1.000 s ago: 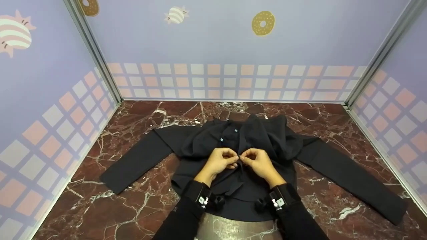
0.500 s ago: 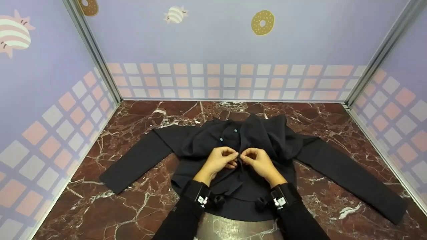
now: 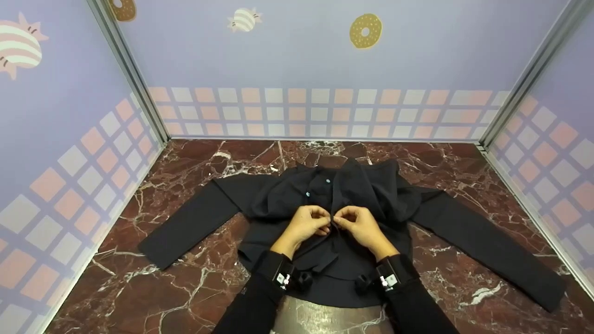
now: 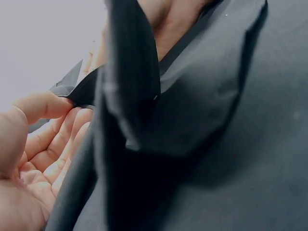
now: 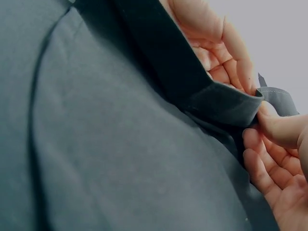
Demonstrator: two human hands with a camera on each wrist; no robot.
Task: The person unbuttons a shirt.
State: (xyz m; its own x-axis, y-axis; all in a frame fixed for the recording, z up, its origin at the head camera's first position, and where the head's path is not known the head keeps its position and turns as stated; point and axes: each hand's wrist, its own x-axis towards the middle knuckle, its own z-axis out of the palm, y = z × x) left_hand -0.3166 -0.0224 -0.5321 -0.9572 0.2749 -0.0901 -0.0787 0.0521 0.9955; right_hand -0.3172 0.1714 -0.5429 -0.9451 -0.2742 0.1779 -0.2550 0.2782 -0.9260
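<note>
A black long-sleeved shirt [image 3: 278,199] lies spread out, its sleeves reaching to both sides. Two small light buttons show on its front, an upper button [image 3: 328,181] and a lower button [image 3: 307,194]. At the middle of the front edge, my left hand [image 3: 306,225] pinches the cloth between thumb and fingers. Close beside it, my right hand [image 3: 359,226] pinches the front band [image 5: 226,103] of the shirt. In the right wrist view the fingertips of both hands nearly meet at this band. Whether a button lies between them is hidden.
The shirt rests on a dark red marbled tabletop [image 3: 185,297]. Patterned lilac panels stand around it: a left panel [image 3: 69,116], a back panel [image 3: 301,55] and a right panel [image 3: 557,116]. Black camera straps sit on both wrists.
Both hands stay at the same spot on the shirt front, with only slight finger movements. The shirt keeps its place.
</note>
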